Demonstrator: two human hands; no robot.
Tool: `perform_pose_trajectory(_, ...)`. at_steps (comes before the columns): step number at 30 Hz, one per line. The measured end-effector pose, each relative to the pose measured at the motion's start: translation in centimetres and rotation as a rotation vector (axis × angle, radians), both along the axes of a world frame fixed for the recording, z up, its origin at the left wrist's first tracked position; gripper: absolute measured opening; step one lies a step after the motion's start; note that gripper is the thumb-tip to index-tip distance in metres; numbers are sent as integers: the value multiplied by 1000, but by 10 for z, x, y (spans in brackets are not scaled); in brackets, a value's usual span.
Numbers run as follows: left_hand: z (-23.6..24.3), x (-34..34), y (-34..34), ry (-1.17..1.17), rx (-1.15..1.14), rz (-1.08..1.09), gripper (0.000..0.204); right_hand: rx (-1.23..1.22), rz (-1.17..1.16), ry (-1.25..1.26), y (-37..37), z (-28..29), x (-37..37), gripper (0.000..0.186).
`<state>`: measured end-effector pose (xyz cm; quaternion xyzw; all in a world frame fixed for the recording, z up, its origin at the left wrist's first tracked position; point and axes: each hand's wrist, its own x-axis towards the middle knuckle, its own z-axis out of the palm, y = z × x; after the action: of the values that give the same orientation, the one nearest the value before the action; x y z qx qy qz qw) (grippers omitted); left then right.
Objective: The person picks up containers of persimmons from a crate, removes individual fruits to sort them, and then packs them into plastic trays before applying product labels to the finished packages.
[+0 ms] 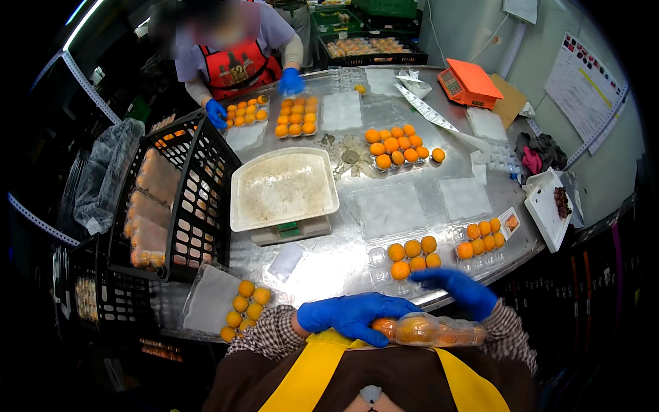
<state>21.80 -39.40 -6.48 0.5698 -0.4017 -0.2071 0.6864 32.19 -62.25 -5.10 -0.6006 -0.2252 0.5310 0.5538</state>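
My left hand, in a blue glove, curls over the end of a clear plastic pack of round orange fruit held close to my apron at the table's front edge. My right hand, also gloved in blue, is raised just beyond the pack, fingers stretched out to the left and holding nothing. Past its fingertips lies an open clear tray of orange fruit, partly filled. Right of that sits a second open tray. Another tray of orange fruit lies left of my left forearm.
A scale with a white pan stands mid-table, beside a black crate of packed fruit. A full tray lies farther back, an orange scale at back right. Across the table, a co-worker's blue-gloved hands are near more trays.
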Motion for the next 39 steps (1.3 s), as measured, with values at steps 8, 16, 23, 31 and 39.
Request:
perform_pose_trajectory(8,29,-7,26,-31,20,0,63,-83,97,404,16,51,-47,49)
perform_pose_trajectory(16,142,-74,84,-435,192,84,58,666,643,95,108,97,-66,71)
perform_pose_trajectory(23,80,-99,90,-484,343,328,71,668,795,-52,112,60,-45,75)
perform_pose_trajectory(31,-33,-80,62,764,-77,414,75,139,179,714,76,-23,-32,68)
perform_pose_trajectory(39,-67,-28,66,1292,-489,827,55,240,-540,699,34,-167,36,60)
